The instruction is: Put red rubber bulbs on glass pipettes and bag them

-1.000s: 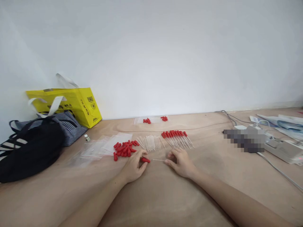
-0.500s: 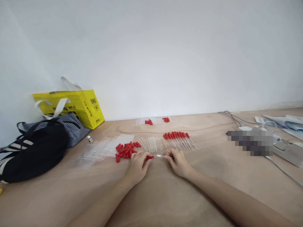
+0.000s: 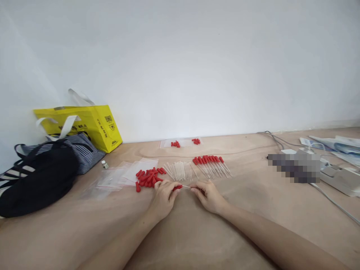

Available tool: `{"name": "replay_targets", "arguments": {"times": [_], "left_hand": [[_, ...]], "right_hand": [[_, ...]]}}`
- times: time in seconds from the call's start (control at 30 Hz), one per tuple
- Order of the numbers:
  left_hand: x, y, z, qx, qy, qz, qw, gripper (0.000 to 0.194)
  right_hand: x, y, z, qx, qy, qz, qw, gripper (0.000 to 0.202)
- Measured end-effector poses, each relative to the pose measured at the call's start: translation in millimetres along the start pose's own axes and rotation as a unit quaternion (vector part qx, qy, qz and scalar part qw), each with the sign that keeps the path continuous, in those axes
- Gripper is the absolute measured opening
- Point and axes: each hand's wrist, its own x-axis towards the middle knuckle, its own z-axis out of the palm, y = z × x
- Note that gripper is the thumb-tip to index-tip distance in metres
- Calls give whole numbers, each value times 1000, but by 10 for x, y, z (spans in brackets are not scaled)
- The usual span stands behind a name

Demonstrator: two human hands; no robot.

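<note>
Between its thumb and fingers my left hand [image 3: 164,197] pinches a red rubber bulb [image 3: 177,187]. My right hand [image 3: 209,195] is closed on a thin glass dropper tube [image 3: 186,186], whose end meets the mouth of the bulb; how far in it sits I cannot tell. Loose red bulbs [image 3: 147,177] lie heaped beyond my left hand. Bare glass tubes [image 3: 181,171] are spread side by side past both hands. To their right, several droppers with red bulbs fitted [image 3: 209,161] lie in a slanting row.
Clear plastic bags [image 3: 115,178] and a small vial [image 3: 104,164] lie left of the bulbs. Another bag with red bulbs [image 3: 176,144] rests by the wall. A yellow bag [image 3: 108,131] and black bag [image 3: 42,187] stand left; a power strip [image 3: 340,178] and cables lie right.
My right hand has moved left, bringing the glass tube up to the red bulb and closing the gap between them. My left hand stays nearly still. The view has shifted slightly.
</note>
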Motion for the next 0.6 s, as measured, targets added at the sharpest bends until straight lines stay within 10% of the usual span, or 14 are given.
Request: {"name": "replay_targets", "arguments": {"times": [0.6], "left_hand": [[-70,105,-17,24,15,87,996,14]], "right_hand": [[-60,-52,-77,-126,-18,-80,989,21]]}}
